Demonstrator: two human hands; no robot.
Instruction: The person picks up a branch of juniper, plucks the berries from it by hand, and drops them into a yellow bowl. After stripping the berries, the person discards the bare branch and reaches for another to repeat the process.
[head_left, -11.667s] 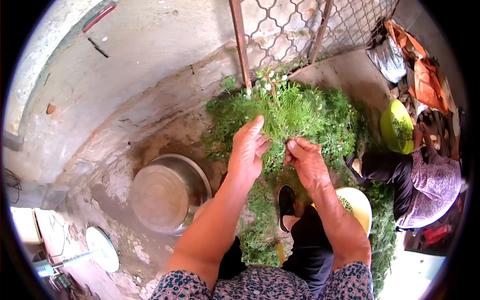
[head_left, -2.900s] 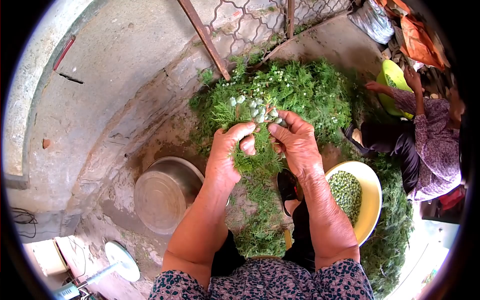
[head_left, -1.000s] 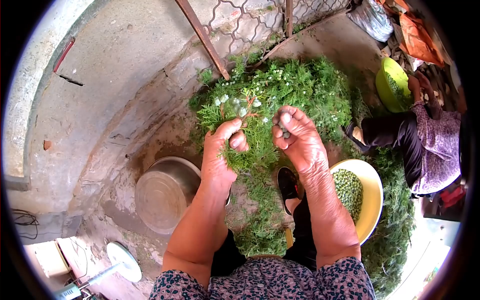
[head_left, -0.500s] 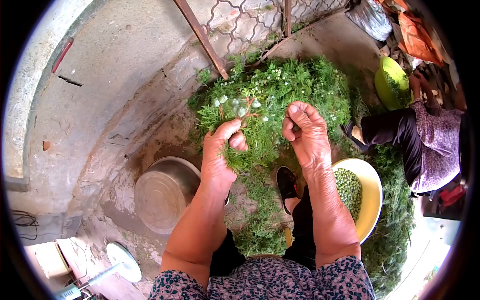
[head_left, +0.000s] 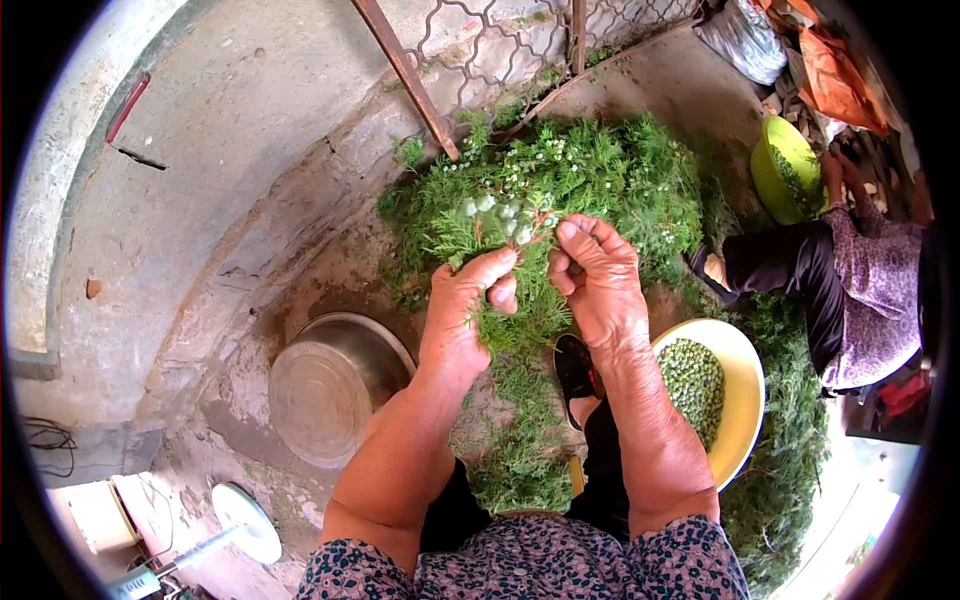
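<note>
My left hand is closed around the stems of a leafy conifer sprig, which bears pale green cones and reddish twigs at its top. At the sprig's right side, my right hand pinches with thumb and forefinger where a reddish twig ends; its other fingers are curled in, and whatever lies in the palm is hidden. Below the right forearm stands a yellow bowl, holding many small green cones. Behind both hands spreads a heap of cut conifer branches.
An upturned metal pot rests at the left by the concrete wall. At right, another person sits with hands by a lime-green basin. More branches lie behind the yellow bowl. A white fan is at lower left.
My left hand has moved right and slightly down with the sprig. My right hand has moved left, and its fingertips now meet the sprig, from which they were apart.
</note>
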